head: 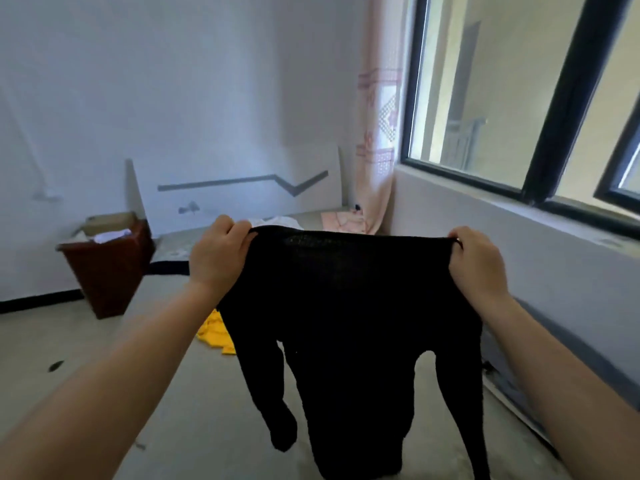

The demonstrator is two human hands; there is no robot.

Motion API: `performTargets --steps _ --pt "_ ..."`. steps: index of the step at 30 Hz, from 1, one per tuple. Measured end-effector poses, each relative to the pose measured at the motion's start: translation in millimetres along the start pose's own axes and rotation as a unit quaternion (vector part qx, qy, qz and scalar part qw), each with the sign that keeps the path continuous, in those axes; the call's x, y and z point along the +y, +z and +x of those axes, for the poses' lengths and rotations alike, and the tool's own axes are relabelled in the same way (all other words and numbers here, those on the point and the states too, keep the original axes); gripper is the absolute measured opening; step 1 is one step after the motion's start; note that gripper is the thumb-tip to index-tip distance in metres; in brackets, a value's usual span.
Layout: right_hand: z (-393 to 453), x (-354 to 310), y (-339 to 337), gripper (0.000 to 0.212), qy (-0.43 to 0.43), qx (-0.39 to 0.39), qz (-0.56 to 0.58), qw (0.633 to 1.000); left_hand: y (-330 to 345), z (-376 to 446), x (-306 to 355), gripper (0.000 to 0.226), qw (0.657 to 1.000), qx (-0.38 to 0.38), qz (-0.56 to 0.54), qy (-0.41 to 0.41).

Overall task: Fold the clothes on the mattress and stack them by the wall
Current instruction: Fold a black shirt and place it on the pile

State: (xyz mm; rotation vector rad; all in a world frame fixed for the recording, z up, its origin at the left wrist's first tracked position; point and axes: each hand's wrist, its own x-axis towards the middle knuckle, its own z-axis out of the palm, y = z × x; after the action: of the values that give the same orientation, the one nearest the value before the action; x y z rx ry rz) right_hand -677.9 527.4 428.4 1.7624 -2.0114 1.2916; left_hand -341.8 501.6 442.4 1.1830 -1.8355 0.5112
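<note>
Both hands up and spread apart, each clamped on a top corner of a black knit long-sleeved top [349, 323]. Left hand [218, 252] has fingers curled over the left shoulder edge, right hand [476, 261] pinches the right shoulder edge. Garment hangs in the air in front of the person, stretched flat between the hands, body and both sleeves dangling down over the grey mattress surface [194, 410]. Yellow cloth item [216, 336] lies crumpled on the mattress, partly hidden behind the top's left side. White garment [273, 222] lies further back near the wall, just past the left hand. Brown-red basket [104, 265] with light items in it stands left by the white wall [173, 81]. Black-framed window [533, 109] on the right, pink patterned curtain [377, 133] in the corner.
</note>
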Motion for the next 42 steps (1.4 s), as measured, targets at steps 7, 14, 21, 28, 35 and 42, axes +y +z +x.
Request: performTargets --steps 7,14,21,28,35,42 --pt "-25.7 -37.7 -37.2 0.017 -0.063 0.074 0.037 0.995 -68.0 -3.5 11.9 0.009 0.993 0.066 0.073 0.069" --pt "-91.2 -49.6 -74.9 0.012 -0.34 0.111 -0.074 0.931 -125.8 -73.1 5.3 0.033 0.984 0.098 0.146 0.03" --pt "-118.7 -69.3 -102.7 0.017 -0.432 0.074 -0.049 0.897 -175.5 -128.1 -1.1 0.055 0.977 0.143 0.152 0.036" --pt "-103.0 -84.2 -54.3 0.02 -0.484 0.002 -0.07 0.873 -182.6 -135.9 -26.7 0.056 0.983 0.073 0.159 0.048" --pt "-112.8 -52.9 92.4 0.031 -0.4 -0.314 -0.157 0.847 -98.5 -195.5 -86.8 0.035 0.971 -0.147 0.173 -0.073" --pt "-127.2 -10.5 236.4 0.038 -0.333 -0.445 -0.159 0.816 16.9 -253.5 -138.9 0.03 0.879 -0.328 0.192 -0.286"
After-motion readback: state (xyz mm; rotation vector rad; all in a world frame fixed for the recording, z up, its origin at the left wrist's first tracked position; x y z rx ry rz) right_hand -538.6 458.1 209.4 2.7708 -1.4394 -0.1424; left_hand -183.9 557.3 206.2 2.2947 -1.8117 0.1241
